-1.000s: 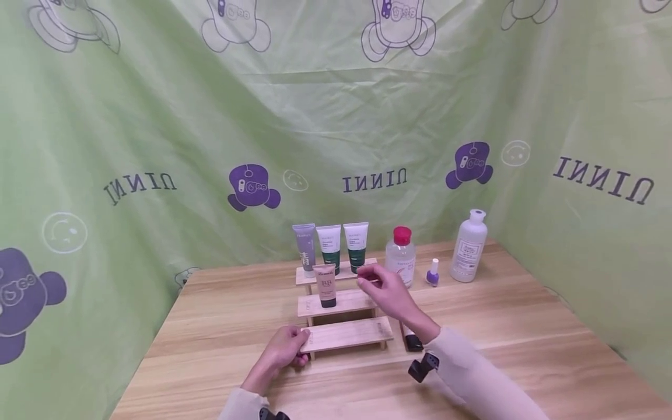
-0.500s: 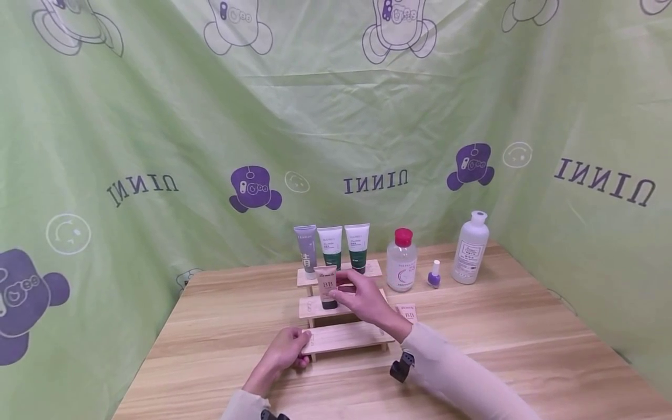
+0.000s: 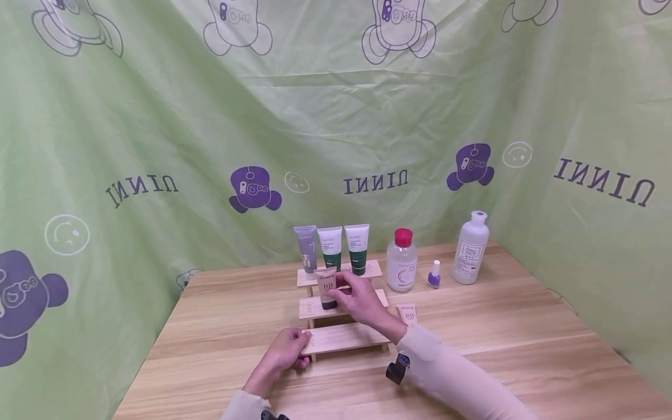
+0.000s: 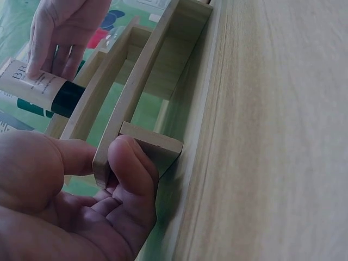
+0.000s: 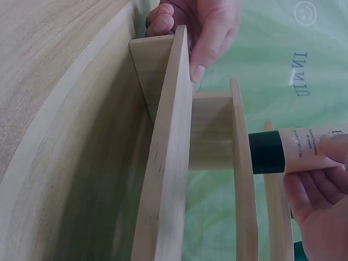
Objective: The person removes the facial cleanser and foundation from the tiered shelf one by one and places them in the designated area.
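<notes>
A three-step wooden stand [image 3: 346,338] is on the table. My left hand [image 3: 286,350] pinches the left end of its lowest step, thumb on top and fingers below, as the left wrist view shows. On the middle step a pink BB cream tube [image 3: 326,286] stands upright on its black cap, near the left end. My right hand [image 3: 362,300] holds this tube from the right between thumb and fingers. In the right wrist view the cap [image 5: 266,152] meets the step's surface. Along the top step stand a grey-purple tube [image 3: 305,248] and two white-and-green tubes [image 3: 329,245].
Right of the stand, a second BB cream tube [image 3: 407,314] is partly hidden by my right arm. Behind it stand a clear bottle with a red cap [image 3: 401,262], a purple nail polish bottle [image 3: 434,275] and a white bottle [image 3: 470,248]. Green cloth hangs behind the table.
My right hand has moved left from beside the top step's right end and taken hold of the BB cream tube on the middle step. My left hand has kept its place.
</notes>
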Demonstrator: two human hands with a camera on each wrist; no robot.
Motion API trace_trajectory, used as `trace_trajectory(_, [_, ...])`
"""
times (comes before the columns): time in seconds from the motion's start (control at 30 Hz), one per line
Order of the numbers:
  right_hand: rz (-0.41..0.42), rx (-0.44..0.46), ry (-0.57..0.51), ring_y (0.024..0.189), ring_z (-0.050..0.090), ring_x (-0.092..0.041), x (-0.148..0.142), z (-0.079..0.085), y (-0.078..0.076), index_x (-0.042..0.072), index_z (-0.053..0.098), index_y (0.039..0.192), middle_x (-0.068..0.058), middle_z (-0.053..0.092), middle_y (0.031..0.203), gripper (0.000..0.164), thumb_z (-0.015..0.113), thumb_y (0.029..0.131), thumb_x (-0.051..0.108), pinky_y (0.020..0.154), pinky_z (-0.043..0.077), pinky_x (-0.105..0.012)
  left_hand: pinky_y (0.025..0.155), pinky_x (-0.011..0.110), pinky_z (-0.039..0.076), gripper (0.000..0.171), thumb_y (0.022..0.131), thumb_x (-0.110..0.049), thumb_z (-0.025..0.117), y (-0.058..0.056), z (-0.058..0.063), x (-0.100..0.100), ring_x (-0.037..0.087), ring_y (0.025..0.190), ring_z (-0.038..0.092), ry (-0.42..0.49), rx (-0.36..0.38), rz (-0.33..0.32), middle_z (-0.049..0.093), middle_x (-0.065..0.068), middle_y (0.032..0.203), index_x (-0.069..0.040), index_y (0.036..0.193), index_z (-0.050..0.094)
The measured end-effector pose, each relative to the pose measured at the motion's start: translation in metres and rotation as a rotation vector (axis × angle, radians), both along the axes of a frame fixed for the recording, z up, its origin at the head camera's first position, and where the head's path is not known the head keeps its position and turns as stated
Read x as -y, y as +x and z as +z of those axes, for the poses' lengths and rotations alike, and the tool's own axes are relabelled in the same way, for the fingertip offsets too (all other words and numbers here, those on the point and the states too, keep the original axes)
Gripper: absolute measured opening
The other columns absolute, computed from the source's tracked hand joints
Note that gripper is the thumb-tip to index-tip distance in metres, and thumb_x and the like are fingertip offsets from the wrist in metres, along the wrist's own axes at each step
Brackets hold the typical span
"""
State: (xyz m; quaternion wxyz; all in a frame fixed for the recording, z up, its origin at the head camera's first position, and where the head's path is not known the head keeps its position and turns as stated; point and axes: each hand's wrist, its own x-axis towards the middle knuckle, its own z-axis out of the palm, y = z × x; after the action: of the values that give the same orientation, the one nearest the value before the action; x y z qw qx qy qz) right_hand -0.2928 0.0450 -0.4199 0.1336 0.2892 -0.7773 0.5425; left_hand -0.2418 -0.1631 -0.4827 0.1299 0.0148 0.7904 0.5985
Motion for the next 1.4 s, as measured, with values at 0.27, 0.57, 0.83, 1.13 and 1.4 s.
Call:
trace_trajectory(0.27, [0.016,-0.013,0.008,0.102,0.066,-0.028,-0.002,-0.004,-0.001,-0.001,0.061,0.114,-0.017,0.069,0.108,0.026,0.068,0.089,0.004,0.09,0.057,-0.036,0.045,0.019,0.051,0.026,0.102,-0.017,0.048,0.0,-0.002,0.0,0.009,0.049,0.055,-0.015,-0.008,0.011,0.056,0.005,0.067,0.006,0.093,0.053])
trace_trajectory(0.57, [-0.009,0.011,-0.082,0.095,0.066,-0.03,-0.022,0.015,0.021,-0.001,0.06,0.113,-0.017,0.067,0.104,0.024,0.067,0.091,0.004,0.082,0.058,-0.028,0.046,0.02,0.053,0.027,0.101,-0.018,0.05,0.0,-0.001,0.0,0.009,0.049,0.056,0.002,-0.007,0.002,0.058,0.007,0.069,0.008,0.097,0.055])
trace_trajectory(0.83, [-0.105,0.119,-0.121,0.099,0.065,-0.029,-0.066,0.025,0.037,-0.003,0.062,0.113,-0.017,0.066,0.106,0.026,0.068,0.089,0.004,0.085,0.058,-0.026,0.045,0.019,0.051,0.025,0.101,-0.018,0.05,0.0,-0.003,0.0,0.009,0.049,0.056,-0.007,-0.001,0.005,0.057,0.006,0.068,0.006,0.093,0.053])
trace_trajectory(1.13, [-0.276,0.136,-0.051,0.103,0.064,-0.032,-0.118,0.01,0.025,-0.005,0.062,0.116,-0.02,0.067,0.108,0.029,0.068,0.091,0.007,0.09,0.057,-0.039,0.045,0.02,0.051,0.025,0.101,-0.019,0.051,0.001,-0.003,0.001,0.01,0.05,0.056,-0.012,0.003,0.012,0.057,0.006,0.069,0.004,0.093,0.053])
trace_trajectory(1.4, [-0.374,0.221,0.055,0.095,0.063,-0.028,-0.152,-0.007,0.022,-0.006,0.062,0.115,-0.017,0.066,0.102,0.027,0.067,0.091,0.007,0.077,0.057,-0.027,0.044,0.02,0.05,0.026,0.101,-0.02,0.051,0.0,-0.003,-0.001,0.01,0.049,0.056,-0.001,0.002,0.005,0.058,0.007,0.069,0.004,0.092,0.052])
